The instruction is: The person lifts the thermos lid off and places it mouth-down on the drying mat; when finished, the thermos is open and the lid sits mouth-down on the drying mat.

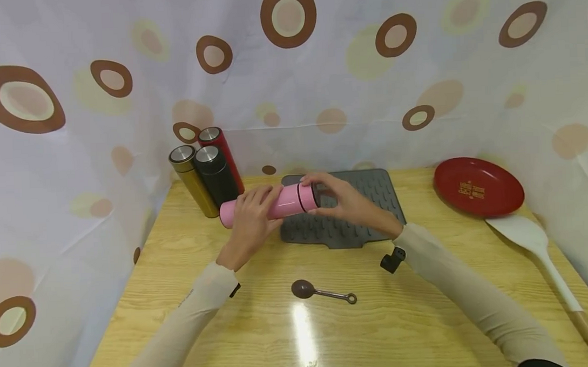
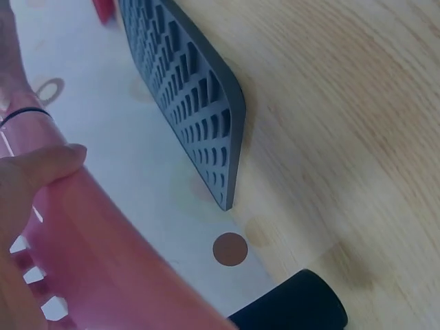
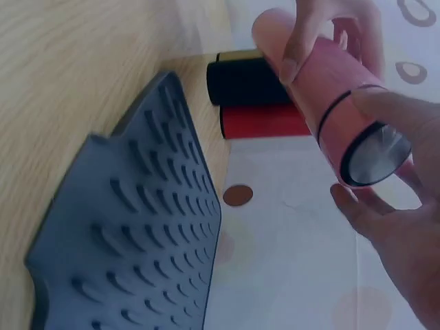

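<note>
A pink thermos bottle (image 1: pixel 286 202) lies sideways in the air between both hands, over the left part of a dark grey ridged drying mat (image 1: pixel 344 230). My left hand (image 1: pixel 253 212) wraps its fingers round the bottle's body, the thumb along the near side. At the lid end, my right hand (image 1: pixel 340 201) grips the pink cap with fingers above and thumb below. The lid's silvery top (image 3: pixel 378 157), ringed in black, faces the right palm in the right wrist view. A black ring marks where cap and body meet.
Gold (image 1: pixel 194 181), black (image 1: pixel 218 175) and red (image 1: pixel 227 156) thermoses stand at the back left. A small brown spoon (image 1: pixel 303 289) lies nearer the front. On the right are a red oval plate (image 1: pixel 479 188) and a large white spatula (image 1: pixel 524 234). A patterned curtain (image 1: pixel 291 97) encloses the table.
</note>
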The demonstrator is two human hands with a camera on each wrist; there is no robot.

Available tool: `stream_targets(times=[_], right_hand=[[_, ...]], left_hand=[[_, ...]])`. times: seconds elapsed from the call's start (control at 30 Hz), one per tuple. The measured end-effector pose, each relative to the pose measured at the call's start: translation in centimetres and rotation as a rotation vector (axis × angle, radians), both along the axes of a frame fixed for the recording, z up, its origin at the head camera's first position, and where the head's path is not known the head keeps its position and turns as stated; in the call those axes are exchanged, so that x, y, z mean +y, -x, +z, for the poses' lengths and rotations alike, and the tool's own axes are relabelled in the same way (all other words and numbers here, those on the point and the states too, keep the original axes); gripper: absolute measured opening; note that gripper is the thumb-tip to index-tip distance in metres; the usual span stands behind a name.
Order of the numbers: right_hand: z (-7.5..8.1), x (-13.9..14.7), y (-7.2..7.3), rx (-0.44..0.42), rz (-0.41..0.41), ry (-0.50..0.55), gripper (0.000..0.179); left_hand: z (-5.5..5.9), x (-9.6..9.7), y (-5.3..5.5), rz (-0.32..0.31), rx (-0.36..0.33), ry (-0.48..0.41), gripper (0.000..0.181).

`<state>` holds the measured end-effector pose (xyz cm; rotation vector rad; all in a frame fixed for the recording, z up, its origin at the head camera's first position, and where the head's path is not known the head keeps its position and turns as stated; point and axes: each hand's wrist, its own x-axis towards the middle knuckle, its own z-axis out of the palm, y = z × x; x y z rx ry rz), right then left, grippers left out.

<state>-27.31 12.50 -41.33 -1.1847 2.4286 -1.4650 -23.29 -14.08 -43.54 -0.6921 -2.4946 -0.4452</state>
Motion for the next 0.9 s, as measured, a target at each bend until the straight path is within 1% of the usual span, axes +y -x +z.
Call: stream_targets(times=[0.07, 0.13, 0.17, 0.23, 0.3, 0.37, 0.47, 0.67, 0.77, 0.9], right_hand=[[0.0, 0.0, 0.0, -0.025, -0.037, -0.007, 0.082], [0.0, 0.1, -0.1, -0.063, -0.098, -0.005, 0.087], [0.0, 0.1, -0.2, -0.083, -0.134, -0.003, 0.087], [-0.2, 0.2, -0.3, -0.116, -0.198, 0.015, 0.083], [-0.5, 0.3, -0.5, -0.144, -0.249, 0.016, 0.08], [-0.6, 0.4, -0.7, -0.168, -0.284, 0.011, 0.082], [-0.6, 0.2, -0.9, -0.211, -0.302, -0.002, 0.086], [0.1, -0.7, -0.9, -0.314, -0.295, -0.056, 0.094], [0.4, -0.9, -1.0, -0.351, -0.299, -0.086, 0.092], [0.7, -0.9, -1.3, -0.386, -0.277, -0.087, 0.08]], left_hand=[[-0.2, 0.0, -0.1, 0.002, 0.022, 0.0, 0.074], [-0.4, 0.1, -0.1, 0.002, 0.041, -0.003, 0.075], [-0.5, 0.2, -0.1, 0.004, 0.05, -0.002, 0.076], [-0.6, 0.2, -0.1, 0.009, 0.061, -0.005, 0.077], [-0.8, 0.3, -0.2, 0.016, 0.065, -0.005, 0.077], [-0.8, 0.3, -0.3, 0.019, 0.069, 0.001, 0.078], [-0.9, 0.4, -0.4, 0.019, 0.078, 0.011, 0.078], [-0.7, 0.8, -0.3, 0.012, 0.102, 0.021, 0.079], [-0.8, 1.1, -0.2, 0.002, 0.109, 0.031, 0.079], [-0.9, 1.3, -0.1, -0.002, 0.106, 0.033, 0.077]])
